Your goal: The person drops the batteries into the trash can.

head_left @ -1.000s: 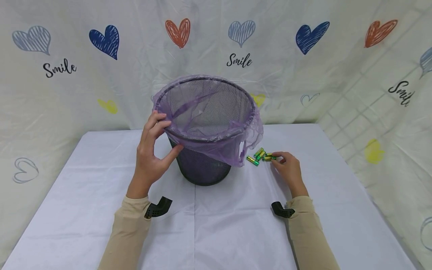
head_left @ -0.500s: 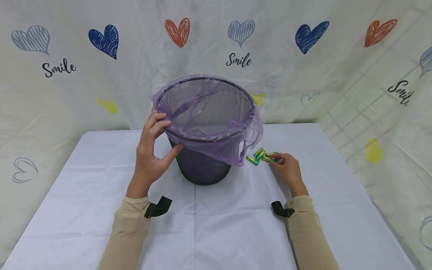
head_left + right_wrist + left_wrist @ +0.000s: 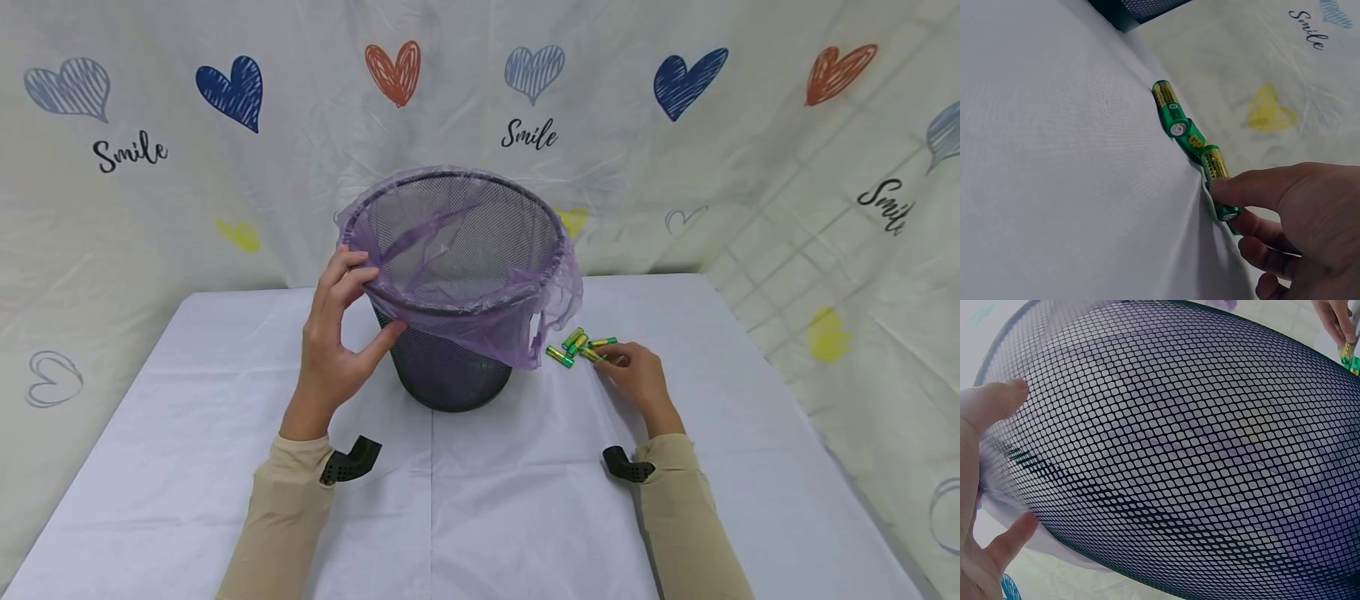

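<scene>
A black mesh wastebasket (image 3: 450, 379) stands upright, lined with a thin purple plastic bag (image 3: 480, 333) folded over its rim. My left hand (image 3: 330, 342) grips the rim at the left, fingers over the edge and thumb against the outside; its thumb (image 3: 1004, 403) shows beside the mesh in the left wrist view. To the right of the basket lie several green and gold batteries (image 3: 559, 357). My right hand (image 3: 637, 379) pinches one battery (image 3: 1216, 169) between thumb and index finger, low over the white cloth. Its fingers partly cover that battery.
A white cloth (image 3: 510, 517) covers the table. Behind it hangs a pale curtain (image 3: 300, 183) printed with hearts and "Smile". The bag's loose handle (image 3: 537, 333) hangs off the basket's right side, close to the batteries.
My right hand has shifted slightly left and toward me, from the rear battery to the nearer one, and more of the rear battery shows. My left hand keeps its hold on the rim.
</scene>
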`<state>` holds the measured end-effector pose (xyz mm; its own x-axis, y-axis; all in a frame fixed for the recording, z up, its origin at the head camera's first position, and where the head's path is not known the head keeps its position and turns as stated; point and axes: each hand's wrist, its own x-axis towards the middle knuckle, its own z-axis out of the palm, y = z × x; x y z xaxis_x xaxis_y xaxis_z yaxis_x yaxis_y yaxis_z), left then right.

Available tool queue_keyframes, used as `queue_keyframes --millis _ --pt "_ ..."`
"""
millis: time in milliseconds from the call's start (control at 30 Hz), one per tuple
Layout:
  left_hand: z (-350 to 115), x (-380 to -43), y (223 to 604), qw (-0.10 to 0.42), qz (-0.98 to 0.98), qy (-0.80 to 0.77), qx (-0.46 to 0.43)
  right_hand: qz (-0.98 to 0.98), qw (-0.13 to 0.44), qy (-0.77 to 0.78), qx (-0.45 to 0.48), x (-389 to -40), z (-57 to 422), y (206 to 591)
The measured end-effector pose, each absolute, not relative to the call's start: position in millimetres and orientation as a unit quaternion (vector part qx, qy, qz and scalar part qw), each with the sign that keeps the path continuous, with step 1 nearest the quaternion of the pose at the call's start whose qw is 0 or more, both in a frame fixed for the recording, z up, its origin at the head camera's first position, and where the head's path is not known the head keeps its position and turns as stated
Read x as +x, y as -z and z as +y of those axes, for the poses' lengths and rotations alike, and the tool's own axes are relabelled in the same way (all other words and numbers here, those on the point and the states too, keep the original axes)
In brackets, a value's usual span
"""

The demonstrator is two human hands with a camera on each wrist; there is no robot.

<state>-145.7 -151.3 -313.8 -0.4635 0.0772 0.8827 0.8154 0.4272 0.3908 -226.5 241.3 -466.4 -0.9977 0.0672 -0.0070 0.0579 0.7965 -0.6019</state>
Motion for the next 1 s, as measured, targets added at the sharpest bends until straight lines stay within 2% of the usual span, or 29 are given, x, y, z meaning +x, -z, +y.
queue_keyframes --millis 1000 --pt "-150.0 -145.3 314.0 0.420 -0.728 0.446 -0.306 -0.940 0.052 -0.338 -0.004 -224.3 238.9 450.6"
